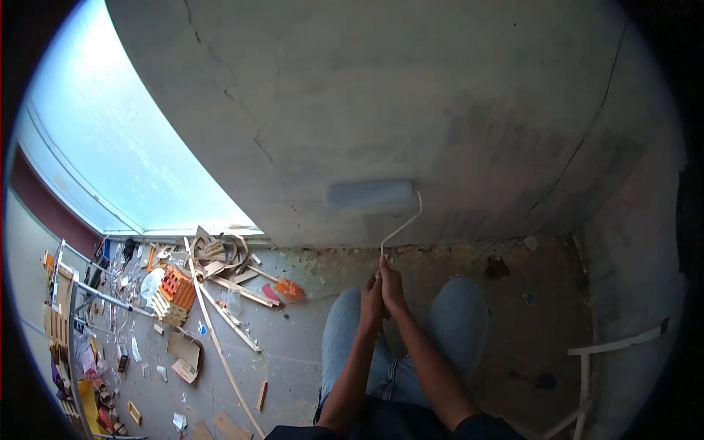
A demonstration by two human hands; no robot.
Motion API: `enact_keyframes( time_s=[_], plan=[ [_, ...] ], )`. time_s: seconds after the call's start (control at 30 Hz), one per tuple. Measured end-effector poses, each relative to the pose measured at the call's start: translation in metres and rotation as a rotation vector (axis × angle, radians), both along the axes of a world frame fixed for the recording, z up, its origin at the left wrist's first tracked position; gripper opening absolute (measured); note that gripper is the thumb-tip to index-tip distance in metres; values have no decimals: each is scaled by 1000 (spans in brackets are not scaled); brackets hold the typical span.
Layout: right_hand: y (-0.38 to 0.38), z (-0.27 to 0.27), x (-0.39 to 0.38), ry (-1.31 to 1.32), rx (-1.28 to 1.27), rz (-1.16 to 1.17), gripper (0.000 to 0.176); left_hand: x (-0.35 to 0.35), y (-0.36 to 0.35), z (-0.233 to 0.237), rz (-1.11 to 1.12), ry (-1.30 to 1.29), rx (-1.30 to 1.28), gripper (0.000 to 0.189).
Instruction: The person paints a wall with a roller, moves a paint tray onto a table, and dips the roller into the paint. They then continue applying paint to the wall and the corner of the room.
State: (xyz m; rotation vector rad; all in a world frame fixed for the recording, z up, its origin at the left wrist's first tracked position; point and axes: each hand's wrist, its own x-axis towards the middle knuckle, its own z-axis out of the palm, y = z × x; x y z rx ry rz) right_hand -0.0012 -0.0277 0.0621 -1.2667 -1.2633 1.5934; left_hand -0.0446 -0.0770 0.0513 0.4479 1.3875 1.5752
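both hands meet in front of the knees, wrapped around the grip of a paint roller (pixel 369 196). the left hand (pixel 370 304) sits lower and slightly to the left, and the right hand (pixel 393 284) sits just above it, the two touching. the fingers of both hands are curled tight around the grip, which is hidden inside them. a thin white wire arm (pixel 401 227) rises from the hands, bends to the right and joins the right end of the roller. the roller lies level, pressed flat against the grey wall (pixel 411 88), a little above where the wall meets the floor. the wall has long thin cracks and darker patches to the right of the roller.

below the hands are two knees in blue jeans (pixel 458 315). the floor (pixel 293 352) to the left is strewn with scraps: a stack of orange bricks (pixel 176 292), long wooden strips (pixel 220 330) and a piece of cardboard (pixel 187 357). a bright window (pixel 110 147) fills the upper left. a white frame (pixel 587 363) stands at the lower right.
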Motion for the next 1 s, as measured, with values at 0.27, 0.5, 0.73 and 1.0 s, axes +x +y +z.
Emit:
enact_keyframes(
  time_s=[0.27, 0.5, 0.73, 1.0],
  plan=[
    [11, -73, -2, -139, -150, -43, 63, 9, -6, -25, -63, -35, -10, 31],
    [4, -7, -4, 7, 39, 6, 60, 2, -1, 20, 4, -5, -2, 31],
    [17, -33, -10, 104, 46, -14, 56, -4, 11, -8, -4, -171, 86, 33],
    [6, -96, 14, -187, -306, -27, 60, 13, -1, -71, -27, -192, -171, 38]
  ],
)
